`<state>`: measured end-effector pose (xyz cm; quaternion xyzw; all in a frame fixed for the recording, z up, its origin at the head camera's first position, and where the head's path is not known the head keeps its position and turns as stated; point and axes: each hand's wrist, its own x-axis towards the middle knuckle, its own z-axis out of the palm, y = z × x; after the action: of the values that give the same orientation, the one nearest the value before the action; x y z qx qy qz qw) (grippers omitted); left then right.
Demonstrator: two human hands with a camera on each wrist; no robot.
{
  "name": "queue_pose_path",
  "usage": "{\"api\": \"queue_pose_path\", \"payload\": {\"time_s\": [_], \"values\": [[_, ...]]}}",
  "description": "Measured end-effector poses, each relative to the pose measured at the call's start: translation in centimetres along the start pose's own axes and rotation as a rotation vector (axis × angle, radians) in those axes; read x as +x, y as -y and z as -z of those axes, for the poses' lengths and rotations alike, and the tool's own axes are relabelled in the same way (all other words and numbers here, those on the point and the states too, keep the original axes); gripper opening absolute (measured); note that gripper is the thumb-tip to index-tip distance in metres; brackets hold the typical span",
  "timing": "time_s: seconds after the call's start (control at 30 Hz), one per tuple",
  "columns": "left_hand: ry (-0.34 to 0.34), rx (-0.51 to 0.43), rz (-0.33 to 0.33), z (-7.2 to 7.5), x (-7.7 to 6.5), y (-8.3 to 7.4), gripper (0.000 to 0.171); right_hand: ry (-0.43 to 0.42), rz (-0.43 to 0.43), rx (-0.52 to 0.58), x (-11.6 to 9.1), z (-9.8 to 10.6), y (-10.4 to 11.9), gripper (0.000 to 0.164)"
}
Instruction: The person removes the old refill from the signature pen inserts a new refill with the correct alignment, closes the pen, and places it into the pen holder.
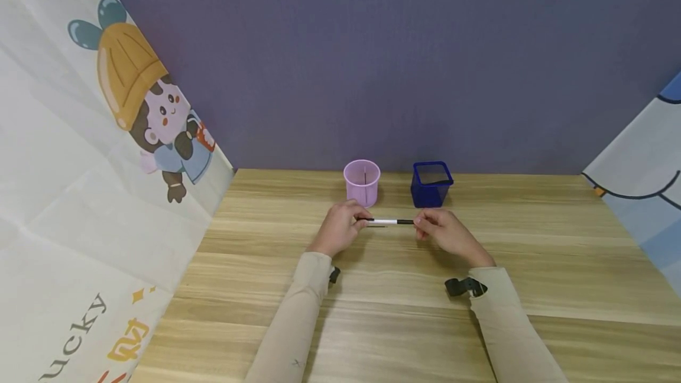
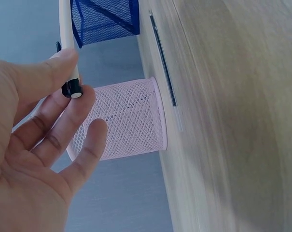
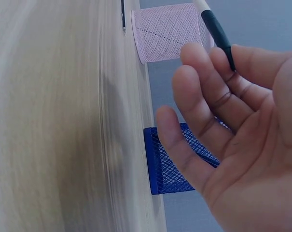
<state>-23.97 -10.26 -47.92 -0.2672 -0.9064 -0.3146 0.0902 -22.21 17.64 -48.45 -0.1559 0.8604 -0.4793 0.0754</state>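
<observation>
A white pen with a black grip section (image 1: 385,221) is held level between both hands above the table. My left hand (image 1: 340,227) pinches its black clip end between thumb and fingers, the other fingers spread loosely in the left wrist view. At the opposite end, my right hand (image 1: 446,233) pinches the black tip, as the right wrist view shows closely. Beneath the pen, a thin ink refill (image 2: 164,63) with a dark middle and a clear end lies on the table, touched by neither hand.
Behind the left hand stands a pink mesh pen holder (image 1: 353,194), with a thin dark stick inside. A square blue mesh holder (image 1: 425,198) with a dark item in it is behind the right hand. The wooden table (image 1: 399,336) ends at a grey-blue wall (image 1: 383,64).
</observation>
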Motion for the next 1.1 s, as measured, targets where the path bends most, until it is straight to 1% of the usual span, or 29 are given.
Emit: {"api": "queue_pose_path", "payload": {"time_s": [0.4,0.6,0.67,0.8,0.9,1.1], "values": [[-0.006,-0.001,-0.008,-0.03,0.03,0.04,0.011,-0.016,0.018,-0.027,-0.16,-0.07,0.52,0.03],[-0.014,0.001,-0.013,-0.02,0.04,-0.01,0.013,-0.027,0.036,-0.041,-0.02,-0.15,0.25,0.031],[-0.018,0.004,-0.017,0.01,0.06,-0.07,0.013,-0.03,0.034,-0.049,0.02,-0.11,0.16,0.032],[-0.024,0.004,-0.017,0.03,0.09,-0.14,0.012,-0.064,0.014,-0.044,0.04,-0.09,0.07,0.033],[-0.022,0.001,-0.012,0.06,0.08,-0.15,0.011,-0.091,0.019,-0.016,0.08,-0.1,-0.04,0.03],[-0.021,-0.008,0.008,0.13,0.0,-0.08,0.011,-0.134,0.062,0.079,0.17,-0.18,-0.09,0.018]]}}
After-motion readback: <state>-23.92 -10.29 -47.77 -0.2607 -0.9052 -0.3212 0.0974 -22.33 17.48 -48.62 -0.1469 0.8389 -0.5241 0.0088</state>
